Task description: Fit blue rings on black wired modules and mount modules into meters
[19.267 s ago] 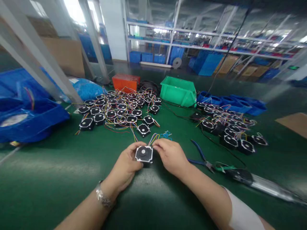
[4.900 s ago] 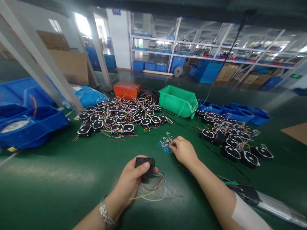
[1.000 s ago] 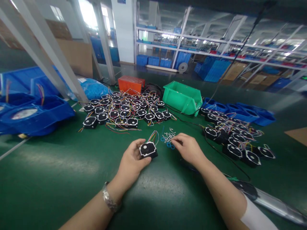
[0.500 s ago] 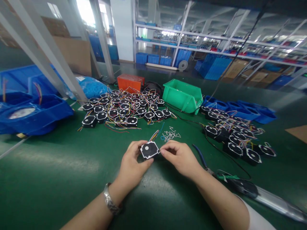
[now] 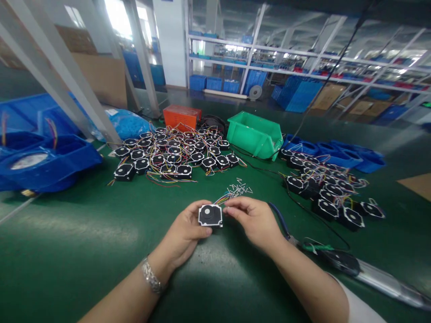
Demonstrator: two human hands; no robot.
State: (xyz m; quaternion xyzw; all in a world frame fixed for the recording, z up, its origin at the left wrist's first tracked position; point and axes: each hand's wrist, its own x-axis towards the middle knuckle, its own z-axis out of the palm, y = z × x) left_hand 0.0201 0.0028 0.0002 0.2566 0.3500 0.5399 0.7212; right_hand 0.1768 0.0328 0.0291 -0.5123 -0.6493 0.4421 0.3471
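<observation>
Lower centre of frame: left hand (image 5: 183, 233) grips a small black square fan unit (image 5: 210, 216), fingers wrapped on its left and lower edges, thumb over the near corner, white-rimmed face with the round hub turned up toward the camera. Unit is held just above the green surface (image 5: 84, 251), not resting on it as far as I can tell. Right hand (image 5: 254, 222) is closed in a pinch at the unit's upper right corner, fingertips touching where the coloured wires (image 5: 225, 198) leave the housing; whether it holds a small part there can't be told. Judgement: unit looks light, rigid plastic, easy one-hand hold by the flat side edges; the thin leads are soft and the weak point, so don't lift by them, and keep off the hub. Just beyond the fingers lies a scatter of small metal pieces (image 5: 239, 187). Blue-handled pliers (image 5: 281, 224) lie just right of the right hand. Piles of like units sit centre left (image 5: 175, 154) and right (image 5: 323, 188); green bin (image 5: 255, 134) between them, further back.
</observation>
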